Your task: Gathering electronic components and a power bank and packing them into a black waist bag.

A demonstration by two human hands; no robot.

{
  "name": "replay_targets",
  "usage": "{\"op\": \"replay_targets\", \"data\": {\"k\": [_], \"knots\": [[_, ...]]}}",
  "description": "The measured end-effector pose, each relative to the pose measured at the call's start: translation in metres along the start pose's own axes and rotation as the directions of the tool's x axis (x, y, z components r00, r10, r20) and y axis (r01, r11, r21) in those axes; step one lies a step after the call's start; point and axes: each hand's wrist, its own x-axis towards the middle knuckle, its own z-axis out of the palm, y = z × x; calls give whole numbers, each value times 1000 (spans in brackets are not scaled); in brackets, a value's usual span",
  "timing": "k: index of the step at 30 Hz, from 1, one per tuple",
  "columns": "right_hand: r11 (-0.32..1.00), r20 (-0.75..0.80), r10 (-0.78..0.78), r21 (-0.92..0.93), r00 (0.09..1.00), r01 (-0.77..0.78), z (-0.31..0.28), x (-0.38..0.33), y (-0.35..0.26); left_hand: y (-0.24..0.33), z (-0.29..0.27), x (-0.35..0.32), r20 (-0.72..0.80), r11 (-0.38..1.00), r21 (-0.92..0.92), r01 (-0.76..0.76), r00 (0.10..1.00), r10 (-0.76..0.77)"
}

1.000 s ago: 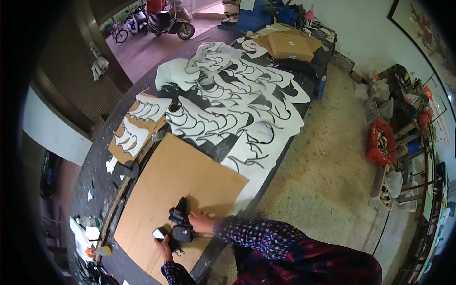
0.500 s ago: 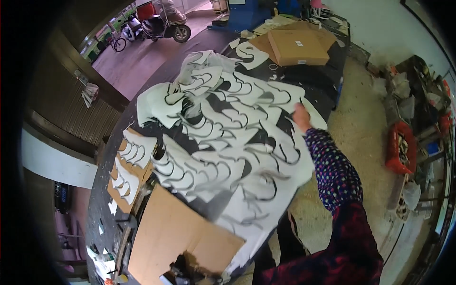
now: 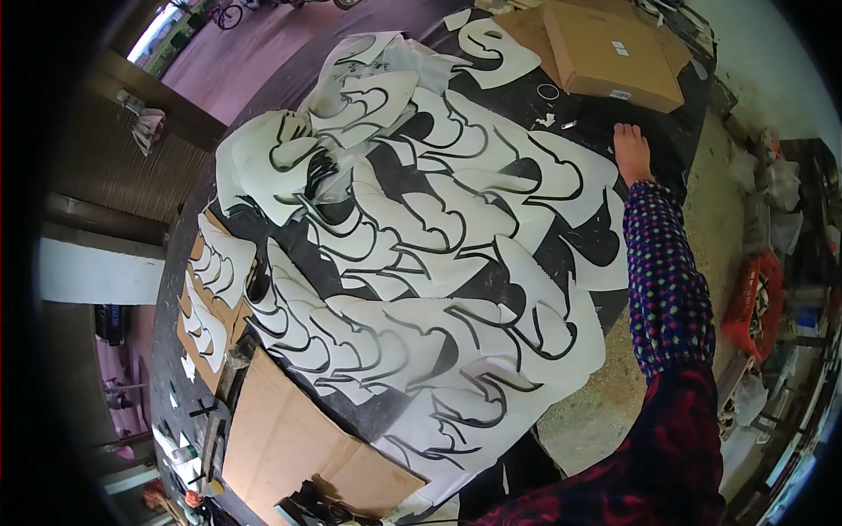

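My right hand (image 3: 631, 151) is stretched far out along the right side of the black table (image 3: 561, 131). It lies flat with fingers extended and nothing in it, at the edge of a white cut-out sheet (image 3: 579, 180). Many white cut-out sheets with black outlines (image 3: 412, 263) overlap across the table. A small ring (image 3: 548, 90) and a short metal piece (image 3: 568, 124) lie just left of the hand. A flat cardboard box (image 3: 614, 53) sits beyond it. My left hand is out of sight.
A brown cardboard sheet (image 3: 289, 447) covers the near end of the table, with a black hand tool (image 3: 311, 510) at its near edge. Smaller white pieces are stacked on cardboard (image 3: 210, 289) at the left. A red crate (image 3: 754, 298) and clutter stand on the floor at the right.
A second ago both hands were on the black tool on the cardboard. My right arm has since left it and reached across the sheets to the table's far end; the view has moved forward.
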Motion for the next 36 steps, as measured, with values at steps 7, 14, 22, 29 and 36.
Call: {"op": "replay_targets", "data": {"k": [7, 14, 22, 29, 36], "knots": [[993, -86, -71, 90, 994, 78, -87, -1, 41, -21, -50, -46, -107, 999, -28, 16, 994, -19], [958, -272, -208, 137, 940, 252, -281, -12, 39, -158, -20, -13, -41, 818, -574, -43, 999, 24], [642, -612, -516, 187, 599, 743, -630, -76, -170, -185, -82, -28, -44, 901, -434, 4, 999, -26], [212, -864, -476, 71, 166, 975, -744, -178, -430, -274, -115, -78, -60, 870, -466, 160, 976, -211], [54, -734, -562, 429, 383, 902, -717, -367, -675, -280, -108, -99, -44, 795, -577, 187, 965, -259]]}}
